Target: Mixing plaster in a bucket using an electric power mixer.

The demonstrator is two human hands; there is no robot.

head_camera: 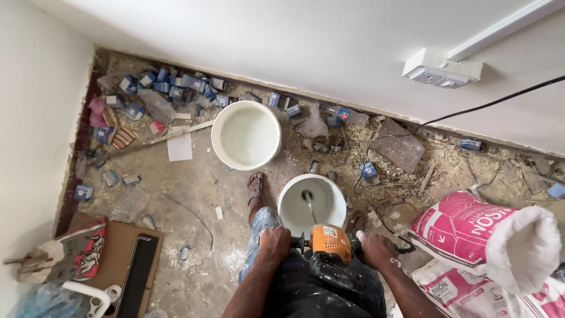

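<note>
Fingers of the left hand (275, 240) are curling tight around the side handle of an orange power mixer (331, 241), low in the frame and just right of centre. Across the tool, the right hand (374, 246) is clenching the opposite grip in the same closed way. Between both hands the mixer's metal shaft (308, 205) is running down into a white bucket (312, 201) of pale liquid, sitting just above the hands. One sandalled foot (255, 188) is resting beside that bucket, to its left. Further up, a second, larger white bucket (246, 135) is standing near the wall. Pink and white sacks (477, 235) are leaning at the lower right, and small blue boxes (170, 88) are lying scattered across the upper left.
</note>
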